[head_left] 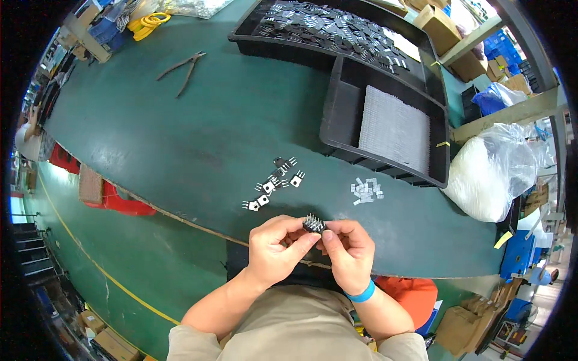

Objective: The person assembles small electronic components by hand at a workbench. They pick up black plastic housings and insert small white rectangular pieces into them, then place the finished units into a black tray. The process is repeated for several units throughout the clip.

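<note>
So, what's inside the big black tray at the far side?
The big black tray holds heaped black electronic components with silvery leads and a white sheet; whatever lies beneath is covered.

Worktable: broad, dark green surface (180, 132) with a worn front edge.
Floor: smooth, glossy green sheet flooring or coating (150, 256); exact material cannot be determined.
Floor marking: narrow yellow line (124, 286), running obliquely left of the worktable.
Seating, left: red seat-like item (125, 201), partly below the table edge.
Seating, right: rounded orange-red seat-like item (409, 299), beside the near edge.
Framework: pale grey beam (509, 113), right of the worktable.
Storage, left: dark slatted rack (37, 254).
Storage, lower right: brown cardboard boxes (459, 325).
Lighting: bright glare on the floor, far left.
</note>
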### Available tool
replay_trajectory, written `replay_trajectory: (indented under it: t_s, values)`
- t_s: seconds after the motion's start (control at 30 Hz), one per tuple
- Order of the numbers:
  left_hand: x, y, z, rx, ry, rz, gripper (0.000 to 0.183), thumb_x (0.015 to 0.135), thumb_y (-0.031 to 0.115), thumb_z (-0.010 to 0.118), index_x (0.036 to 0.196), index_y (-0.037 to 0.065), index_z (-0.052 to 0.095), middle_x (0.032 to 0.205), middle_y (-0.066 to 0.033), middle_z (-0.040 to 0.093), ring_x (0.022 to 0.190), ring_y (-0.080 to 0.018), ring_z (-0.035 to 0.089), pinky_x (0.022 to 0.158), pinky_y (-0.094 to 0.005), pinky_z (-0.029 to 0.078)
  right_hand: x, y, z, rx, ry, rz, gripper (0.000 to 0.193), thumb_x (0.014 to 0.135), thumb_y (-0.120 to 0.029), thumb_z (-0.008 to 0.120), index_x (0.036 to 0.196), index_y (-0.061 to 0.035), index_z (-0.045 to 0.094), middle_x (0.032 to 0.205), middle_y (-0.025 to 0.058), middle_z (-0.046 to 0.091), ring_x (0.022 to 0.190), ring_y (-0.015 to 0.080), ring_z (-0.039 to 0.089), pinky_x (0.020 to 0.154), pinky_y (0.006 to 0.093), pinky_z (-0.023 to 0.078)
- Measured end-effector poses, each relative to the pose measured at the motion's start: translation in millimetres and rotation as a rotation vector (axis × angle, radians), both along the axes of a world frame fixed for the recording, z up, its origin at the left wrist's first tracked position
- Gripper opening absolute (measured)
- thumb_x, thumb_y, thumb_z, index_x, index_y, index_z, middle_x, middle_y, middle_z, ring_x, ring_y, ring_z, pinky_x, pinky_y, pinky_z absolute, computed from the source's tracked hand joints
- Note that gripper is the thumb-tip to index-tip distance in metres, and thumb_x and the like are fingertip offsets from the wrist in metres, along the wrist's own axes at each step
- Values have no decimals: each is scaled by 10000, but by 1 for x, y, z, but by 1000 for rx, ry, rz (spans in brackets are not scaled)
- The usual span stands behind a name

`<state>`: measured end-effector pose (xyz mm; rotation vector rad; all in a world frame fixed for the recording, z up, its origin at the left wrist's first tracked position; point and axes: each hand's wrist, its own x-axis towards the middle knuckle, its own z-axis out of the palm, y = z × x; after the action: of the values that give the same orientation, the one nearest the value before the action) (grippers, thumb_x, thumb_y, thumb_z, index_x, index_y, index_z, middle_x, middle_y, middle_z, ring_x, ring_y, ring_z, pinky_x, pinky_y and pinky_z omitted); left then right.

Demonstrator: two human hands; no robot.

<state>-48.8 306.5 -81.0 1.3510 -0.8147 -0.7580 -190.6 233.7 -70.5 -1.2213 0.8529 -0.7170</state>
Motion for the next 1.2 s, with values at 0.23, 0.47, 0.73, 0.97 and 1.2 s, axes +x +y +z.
replay_trajectory:
  t_s: [0.23, 0.47, 0.73, 0.97, 1.2]
  values:
    - [-5, -6, -10, -27, -78, -2, 223, 780, 6, 847, 975, -25, 743, 853, -95, 711, 685, -121, 646, 584, -261, 510, -9, 2, -2, 30, -79, -7, 104, 983, -29, 662, 1079, 5, 637, 984, 58, 691, 821, 91, 631, 738, 249, 532]
    - [-4, -14, -3, -37, -134, -96, 242, 769, -9, 839, 989, -31, 743, 820, -71, 695, 652, -89, 612, 554, -241, 484, -21, -7, -3, 21, -59, 11, 104, 965, -62, 695, 1045, -1, 667, 937, 74, 713, 808, 124, 658, 718, 274, 536]
    - [-14, -25, -5, 89, -25, -161, 206, 781, 25, 796, 959, -13, 699, 800, -42, 649, 653, -84, 579, 580, -237, 469, -49, -92, -6, -755, 744, -18, 138, 848, -86, 753, 969, -37, 707, 913, 144, 670, 778, 332, 680, 672, 413, 543]
    - [-16, -41, -7, 101, -116, -232, 189, 790, 40, 797, 955, 9, 712, 792, -37, 646, 635, -81, 563, 572, -241, 464, -52, -103, -15, -868, 743, 38, 149, 818, -65, 781, 948, -51, 710, 899, 154, 656, 743, 321, 671, 652, 393, 545]
    - [-9, -41, -14, 62, -170, -336, 253, 758, 74, 825, 985, 18, 730, 782, -38, 643, 606, -94, 562, 539, -244, 465, -60, -89, -8, -255, 367, 63, 110, 860, -3, 748, 928, -15, 663, 844, 33, 615, 723, 98, 575, 654, 244, 474]
